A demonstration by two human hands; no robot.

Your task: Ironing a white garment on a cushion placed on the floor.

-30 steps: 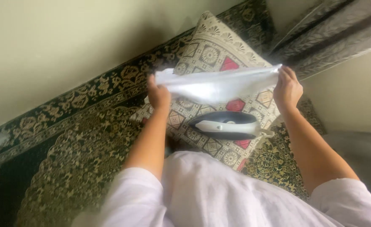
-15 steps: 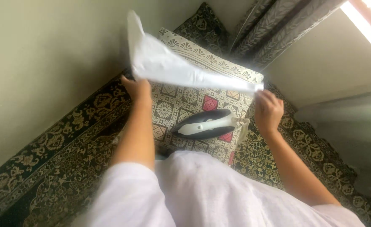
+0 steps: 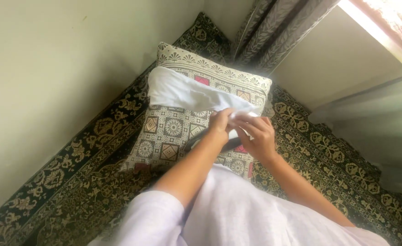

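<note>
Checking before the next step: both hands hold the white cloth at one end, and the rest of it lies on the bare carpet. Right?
Not quite. Both hands do pinch one end of the white cloth, but the head view shows the rest lying on the patterned cushion, not on the carpet.

You are in a home, in the corner of a furnished room. A dark, gold-patterned carpet (image 3: 87,150) covers the floor, a patterned cushion (image 3: 173,132) lies on it by the plain wall (image 3: 50,59), and grey patterned curtains (image 3: 278,27) hang beside a window (image 3: 383,23).
</note>
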